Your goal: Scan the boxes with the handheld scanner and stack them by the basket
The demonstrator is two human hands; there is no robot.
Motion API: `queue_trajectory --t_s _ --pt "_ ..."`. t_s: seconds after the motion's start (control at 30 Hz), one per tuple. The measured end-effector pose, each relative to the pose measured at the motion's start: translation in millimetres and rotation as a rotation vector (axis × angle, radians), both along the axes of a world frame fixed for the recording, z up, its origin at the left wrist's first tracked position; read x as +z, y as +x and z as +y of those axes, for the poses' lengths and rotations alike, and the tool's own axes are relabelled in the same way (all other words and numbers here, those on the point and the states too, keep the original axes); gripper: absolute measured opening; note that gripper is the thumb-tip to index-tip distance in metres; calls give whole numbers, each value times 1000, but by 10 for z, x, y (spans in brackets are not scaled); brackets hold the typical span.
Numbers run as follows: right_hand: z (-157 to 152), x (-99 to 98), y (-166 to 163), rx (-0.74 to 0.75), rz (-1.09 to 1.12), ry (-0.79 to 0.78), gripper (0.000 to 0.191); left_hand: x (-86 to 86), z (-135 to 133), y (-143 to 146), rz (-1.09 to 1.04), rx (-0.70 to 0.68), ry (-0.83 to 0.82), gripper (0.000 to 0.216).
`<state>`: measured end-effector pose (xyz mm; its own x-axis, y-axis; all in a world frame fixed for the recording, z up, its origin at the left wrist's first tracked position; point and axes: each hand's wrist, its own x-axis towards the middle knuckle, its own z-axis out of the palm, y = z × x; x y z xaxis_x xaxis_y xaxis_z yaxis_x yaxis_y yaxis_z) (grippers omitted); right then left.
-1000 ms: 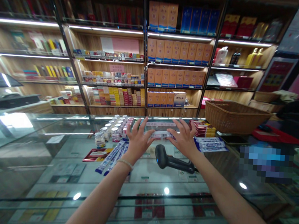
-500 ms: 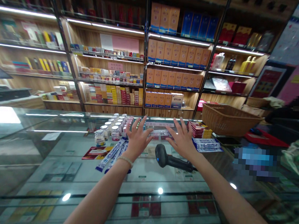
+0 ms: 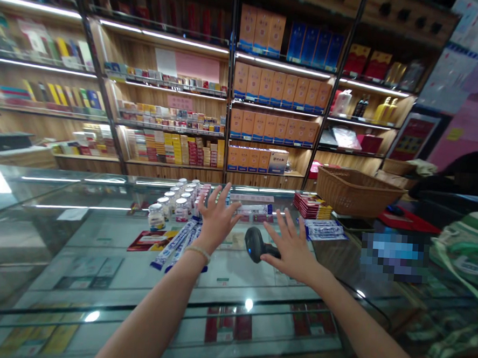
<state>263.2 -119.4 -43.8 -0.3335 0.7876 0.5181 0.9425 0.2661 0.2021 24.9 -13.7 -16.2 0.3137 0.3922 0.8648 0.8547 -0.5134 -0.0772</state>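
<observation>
Your left hand (image 3: 217, 222) has its fingers spread apart, poised just beside the fanned blue-and-white stick packets (image 3: 176, 244), with nothing clasped. Your right hand (image 3: 297, 253) has its fingers apart too, over the handle of the black handheld barcode scanner (image 3: 253, 244); whether your thumb touches the scanner, I cannot tell (the hand hides most of the handle). The scanner is on the glass counter (image 3: 135, 291), its head between your hands. Beyond it, crosswise, lies a single blue-and-white stick packet (image 3: 257, 208).

Expect the scanner to be fairly light, stiff and smooth; it is best taken round the handle, with the head kept from knocking the glass. The single packet is probably lighter, slick-wrapped and easily bent, so pinch it gently near its middle.
</observation>
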Motion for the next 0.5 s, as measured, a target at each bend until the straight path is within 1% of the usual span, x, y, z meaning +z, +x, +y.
queue_trajectory --t_s 0.1,0.2,0.37,0.5 --pt "-52 5 13 37 18 -86 79 -5 4 -4 0 -1 -12 25" --pt "-102 16 6 48 45 -140 72 -9 6 -6 0 -2 -27 25" --pt "-125 -12 -55 18 92 -172 58 -11 2 -4 -3 -15 -45 24" --pt "-102 -70 -106 2 112 -152 44 -13 4 -6 -2 -16 -50 23"
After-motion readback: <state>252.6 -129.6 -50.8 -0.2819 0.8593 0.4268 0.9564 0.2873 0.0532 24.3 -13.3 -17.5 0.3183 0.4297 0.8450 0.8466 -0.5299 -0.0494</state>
